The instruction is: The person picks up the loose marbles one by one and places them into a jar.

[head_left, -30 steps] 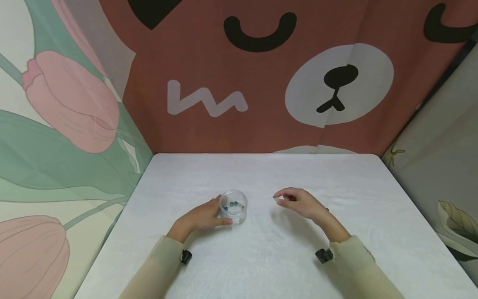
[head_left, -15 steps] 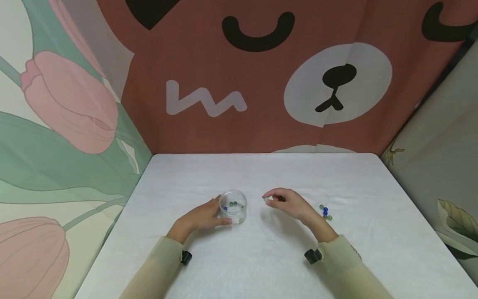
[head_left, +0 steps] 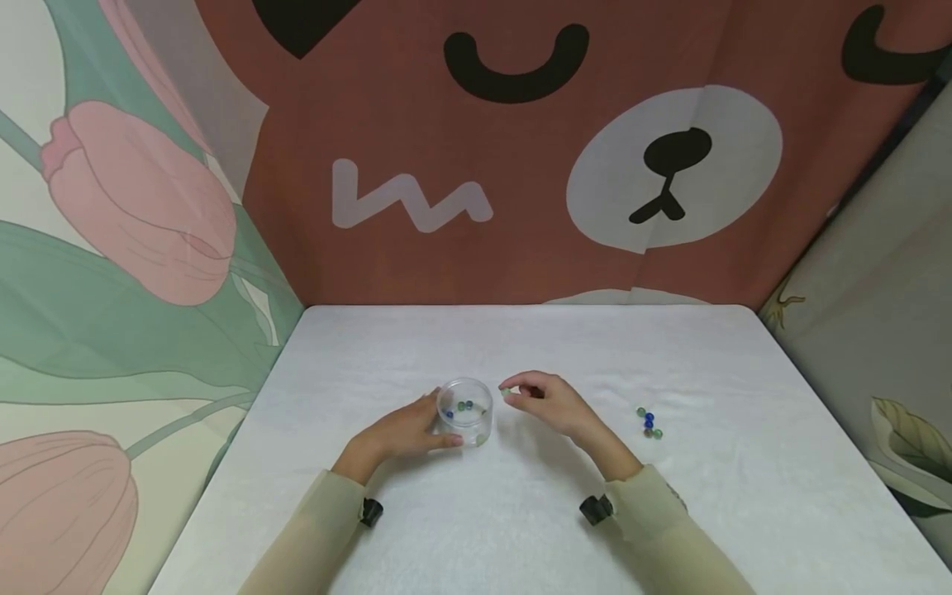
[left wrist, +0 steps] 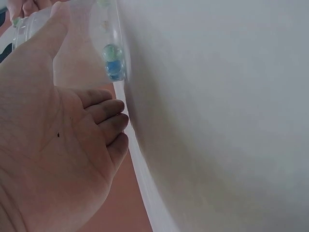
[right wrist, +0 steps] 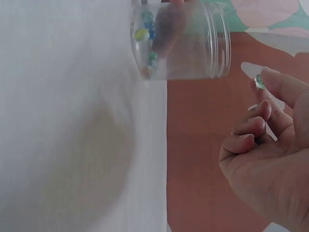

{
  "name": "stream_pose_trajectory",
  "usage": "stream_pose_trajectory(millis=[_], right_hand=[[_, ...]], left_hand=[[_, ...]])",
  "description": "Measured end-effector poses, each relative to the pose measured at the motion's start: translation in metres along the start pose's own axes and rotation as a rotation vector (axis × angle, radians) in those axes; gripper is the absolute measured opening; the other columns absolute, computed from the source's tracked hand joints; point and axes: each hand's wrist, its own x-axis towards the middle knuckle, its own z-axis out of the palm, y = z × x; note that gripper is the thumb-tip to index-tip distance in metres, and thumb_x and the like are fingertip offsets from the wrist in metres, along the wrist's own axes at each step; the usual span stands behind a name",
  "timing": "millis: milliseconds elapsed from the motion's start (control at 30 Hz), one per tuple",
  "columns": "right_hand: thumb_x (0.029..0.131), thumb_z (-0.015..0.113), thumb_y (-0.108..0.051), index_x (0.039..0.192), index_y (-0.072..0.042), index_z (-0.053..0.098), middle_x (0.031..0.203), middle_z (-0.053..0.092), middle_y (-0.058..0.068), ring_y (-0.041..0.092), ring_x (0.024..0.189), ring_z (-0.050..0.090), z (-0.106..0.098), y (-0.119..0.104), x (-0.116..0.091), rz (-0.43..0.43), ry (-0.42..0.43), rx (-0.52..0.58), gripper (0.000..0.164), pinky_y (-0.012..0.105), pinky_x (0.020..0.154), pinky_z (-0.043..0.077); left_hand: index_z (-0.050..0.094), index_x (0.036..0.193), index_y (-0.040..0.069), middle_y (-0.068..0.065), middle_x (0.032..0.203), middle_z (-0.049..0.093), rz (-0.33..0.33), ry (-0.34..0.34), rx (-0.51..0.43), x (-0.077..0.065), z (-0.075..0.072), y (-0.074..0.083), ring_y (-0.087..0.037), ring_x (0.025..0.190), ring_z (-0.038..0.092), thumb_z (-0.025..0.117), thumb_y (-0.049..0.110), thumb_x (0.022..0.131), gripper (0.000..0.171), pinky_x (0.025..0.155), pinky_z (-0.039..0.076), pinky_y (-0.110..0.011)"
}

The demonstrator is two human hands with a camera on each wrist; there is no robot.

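The person's left hand (head_left: 402, 428) curved thumb and fingers round a clear jar (head_left: 473, 428) from its nine o'clock side, marbles (head_left: 469, 406) inside. The right hand (head_left: 548, 402) pinched a greenish marble (head_left: 506, 392) between its fingertips, just beside the rim at two o'clock. Loose marbles (head_left: 649, 417) lay on the worktop (head_left: 513, 529), well apart, at three. Beyond, at twelve, hung a reddish-brown backdrop (head_left: 416, 273).

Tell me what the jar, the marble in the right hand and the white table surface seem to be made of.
Jar: probably clear, glossy plastic; marbles inside show through and light streaks its ridges, though glass is possible. Held marble: likely smooth, shiny glass, green with pale highlights; too small to be sure. Table surface: seemingly matt cloth, given faint wrinkles.
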Motion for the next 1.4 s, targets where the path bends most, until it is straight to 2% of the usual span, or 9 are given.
stream_pose_trajectory(millis=[133,367,700,1167,1400], right_hand=[[0.095,0.073,-0.023,0.114,-0.015,0.076,0.083,0.051,0.000,0.016,0.077,0.047,0.009,-0.003,0.003,-0.023,0.016,-0.019,0.020,0.025,0.064,0.040],[0.095,0.073,-0.022,0.113,-0.015,0.077,0.087,0.053,0.000,0.015,0.080,0.048,0.022,-0.006,0.008,-0.054,0.016,-0.056,0.019,0.026,0.067,0.042],[0.094,0.075,-0.023,0.111,-0.017,0.078,0.084,0.050,-0.001,0.015,0.081,0.045,0.035,-0.005,0.016,-0.067,0.017,-0.098,0.019,0.027,0.068,0.039],[0.094,0.074,-0.025,0.110,-0.015,0.077,0.085,0.050,-0.001,0.015,0.082,0.045,0.043,-0.003,0.019,-0.054,0.000,-0.089,0.019,0.028,0.068,0.039],[0.095,0.073,-0.026,0.113,-0.016,0.077,0.086,0.050,-0.001,0.015,0.082,0.045,0.045,-0.003,0.020,-0.048,-0.012,-0.079,0.021,0.028,0.069,0.039]], left_hand=[[0.016,0.163,0.009,-0.013,0.168,0.018,0.002,0.000,-0.008,0.000,-0.001,0.001,-0.031,0.153,0.024,0.062,0.077,0.083,0.115,0.121,0.027,-0.053],[0.016,0.163,0.010,-0.013,0.168,0.020,0.012,0.006,-0.007,0.002,0.000,-0.001,-0.031,0.152,0.027,0.063,0.074,0.084,0.112,0.119,0.030,-0.056],[0.016,0.164,0.012,-0.013,0.168,0.018,0.015,-0.001,-0.002,0.002,0.000,-0.003,-0.031,0.152,0.026,0.062,0.073,0.086,0.109,0.118,0.031,-0.057],[0.017,0.164,0.015,-0.014,0.169,0.016,0.035,0.002,-0.014,0.003,0.001,-0.003,-0.031,0.153,0.023,0.063,0.072,0.086,0.107,0.120,0.029,-0.056],[0.016,0.163,0.011,-0.013,0.168,0.017,0.032,-0.005,-0.007,0.003,0.002,-0.004,-0.030,0.152,0.025,0.062,0.073,0.086,0.110,0.119,0.030,-0.056]])
